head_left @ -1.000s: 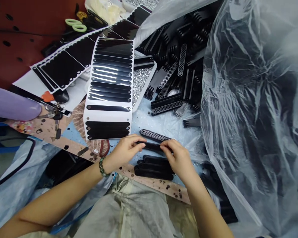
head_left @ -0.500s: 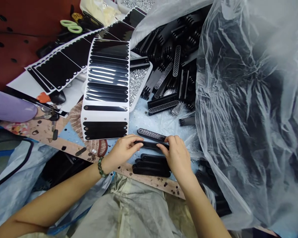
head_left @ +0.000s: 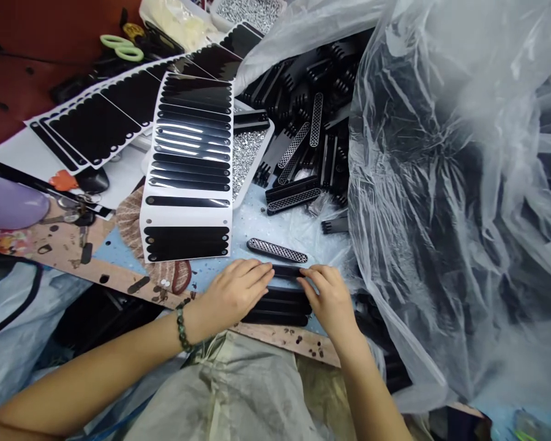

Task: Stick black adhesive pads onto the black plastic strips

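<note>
Seems mid-batch: black bar [head_left: 287, 271] at the bench [head_left: 294, 345] edge between left hand [head_left: 232, 297], fingers together over one end, grip unclear, and right hand [head_left: 331, 300] pinching the other; nearer bars [head_left: 284, 307] look done, lattice-faced bar [head_left: 278, 250] still uncovered, strip sheet [head_left: 186, 215] part-used.

Table [head_left: 247, 222]: blue speckled top; brownish front edge [head_left: 119, 278];
Near edge: dark strips [head_left: 284, 308] side by side; lattice-faced strip [head_left: 278, 250] behind;
Left: keys [head_left: 76, 215]; striped cloth [head_left: 131, 225]
</note>
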`<move>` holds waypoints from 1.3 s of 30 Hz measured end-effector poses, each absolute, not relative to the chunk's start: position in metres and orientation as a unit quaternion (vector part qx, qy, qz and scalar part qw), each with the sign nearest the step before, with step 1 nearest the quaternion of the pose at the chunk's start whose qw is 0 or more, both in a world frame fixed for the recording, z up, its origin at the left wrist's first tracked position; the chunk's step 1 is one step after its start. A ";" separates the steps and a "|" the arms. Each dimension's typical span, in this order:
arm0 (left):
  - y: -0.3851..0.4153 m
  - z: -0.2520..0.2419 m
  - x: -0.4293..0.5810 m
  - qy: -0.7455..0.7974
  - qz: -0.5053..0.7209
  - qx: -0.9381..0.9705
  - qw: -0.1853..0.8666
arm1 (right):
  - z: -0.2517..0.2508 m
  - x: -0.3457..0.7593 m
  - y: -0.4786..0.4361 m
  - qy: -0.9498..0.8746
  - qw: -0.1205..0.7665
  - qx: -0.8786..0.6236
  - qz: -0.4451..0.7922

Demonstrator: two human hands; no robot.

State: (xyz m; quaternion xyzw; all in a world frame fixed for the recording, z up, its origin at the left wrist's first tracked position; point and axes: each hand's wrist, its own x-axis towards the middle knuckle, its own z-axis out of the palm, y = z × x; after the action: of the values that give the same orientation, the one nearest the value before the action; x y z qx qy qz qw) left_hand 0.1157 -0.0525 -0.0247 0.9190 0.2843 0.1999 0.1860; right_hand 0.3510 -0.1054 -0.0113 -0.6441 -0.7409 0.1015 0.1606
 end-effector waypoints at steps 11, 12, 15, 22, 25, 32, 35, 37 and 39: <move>-0.067 -0.013 0.127 0.300 0.126 0.938 0.116 | 0.000 0.357 -0.086 -0.711 0.077 -0.655 0.244; -0.068 -0.012 0.128 0.301 0.118 0.939 0.115 | 0.000 0.357 -0.087 -0.709 0.091 -0.655 0.244; -0.069 -0.013 0.130 0.302 0.095 0.942 0.108 | 0.000 0.356 -0.092 -0.723 0.122 -0.652 0.194; -0.068 -0.014 0.131 0.291 0.105 0.947 0.093 | 0.002 0.352 -0.097 -0.749 0.044 -0.651 0.114; -0.068 -0.013 0.131 0.289 0.107 0.947 0.087 | 0.006 0.355 -0.089 -0.746 0.029 -0.647 0.156; -0.071 -0.013 0.134 0.301 0.100 0.944 0.092 | 0.013 0.355 -0.081 -0.663 0.123 -0.657 0.338; -0.073 -0.015 0.136 0.312 0.096 0.941 0.094 | 0.013 0.351 -0.083 -0.605 0.174 -0.672 0.389; -0.073 -0.016 0.136 0.311 0.089 0.942 0.091 | 0.011 0.349 -0.084 -0.581 0.200 -0.692 0.380; -0.073 -0.018 0.135 0.302 0.085 0.946 0.086 | 0.006 0.348 -0.084 -0.568 0.210 -0.711 0.357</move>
State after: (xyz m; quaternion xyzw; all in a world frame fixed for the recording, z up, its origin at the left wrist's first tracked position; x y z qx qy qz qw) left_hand 0.1352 -0.0732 -0.0180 0.9458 0.3017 0.0846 0.0859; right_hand 0.3482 -0.0843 0.0062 -0.7114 -0.5678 0.3566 0.2105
